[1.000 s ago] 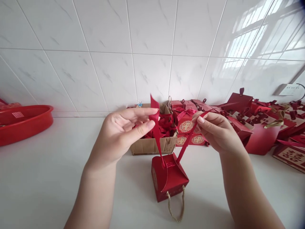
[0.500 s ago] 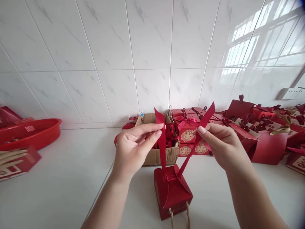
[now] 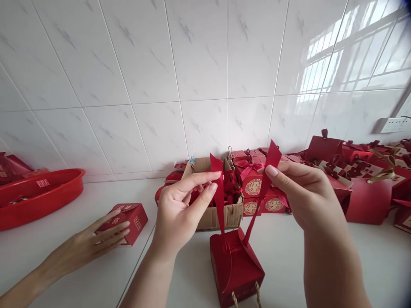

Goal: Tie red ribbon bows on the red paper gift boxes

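A small red gift box [image 3: 239,267] with rope handles stands on the white counter below my hands. Two tails of a red ribbon [image 3: 218,201] rise from its top. My left hand [image 3: 184,211] pinches the left tail between thumb and index finger. The right tail is pinched in my right hand [image 3: 297,192], its pointed tip sticking up past the thumb. Both tails are pulled upward and apart. Right behind the box is a cardboard carton [image 3: 226,216] holding red ribbon pieces.
At left, another person's hand [image 3: 102,235] rests on a red box [image 3: 136,224]. A red plastic basin [image 3: 61,188] stands far left. Stacked red boxes [image 3: 253,186] line the tiled wall, and more boxes [image 3: 369,199] crowd the right side.
The other person's hand has brought a red box in from the left toward the middle. My hands still hold the ribbon tails, with the right tail now more upright.
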`<state>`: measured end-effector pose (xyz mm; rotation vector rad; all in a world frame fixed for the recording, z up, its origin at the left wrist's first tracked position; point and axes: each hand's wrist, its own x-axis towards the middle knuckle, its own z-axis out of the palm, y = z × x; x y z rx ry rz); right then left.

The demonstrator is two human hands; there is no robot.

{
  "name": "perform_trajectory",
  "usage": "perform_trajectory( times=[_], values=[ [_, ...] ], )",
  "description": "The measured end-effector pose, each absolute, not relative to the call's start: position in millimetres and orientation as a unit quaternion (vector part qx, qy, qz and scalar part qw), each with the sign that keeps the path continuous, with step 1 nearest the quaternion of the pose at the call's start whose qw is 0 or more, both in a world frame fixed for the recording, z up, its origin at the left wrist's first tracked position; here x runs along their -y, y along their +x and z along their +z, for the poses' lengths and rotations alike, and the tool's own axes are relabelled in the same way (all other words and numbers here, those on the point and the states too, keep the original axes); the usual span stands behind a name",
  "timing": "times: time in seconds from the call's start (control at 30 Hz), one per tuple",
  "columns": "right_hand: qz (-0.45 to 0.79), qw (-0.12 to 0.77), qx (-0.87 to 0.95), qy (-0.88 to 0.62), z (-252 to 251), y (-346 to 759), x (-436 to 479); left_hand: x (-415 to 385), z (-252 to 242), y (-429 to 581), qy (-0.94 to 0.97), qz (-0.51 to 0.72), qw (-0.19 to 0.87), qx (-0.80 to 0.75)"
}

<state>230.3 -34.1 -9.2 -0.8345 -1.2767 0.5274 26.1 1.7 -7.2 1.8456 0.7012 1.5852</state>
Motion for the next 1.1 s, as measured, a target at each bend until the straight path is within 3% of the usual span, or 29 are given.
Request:
perform_trajectory(
  times=[1.1],
  values=[
    [0.178,0.744,0.537,-0.356,-14,218,41,8,-9,22,0.733,0.598,0.253,-0.204]
  ],
)
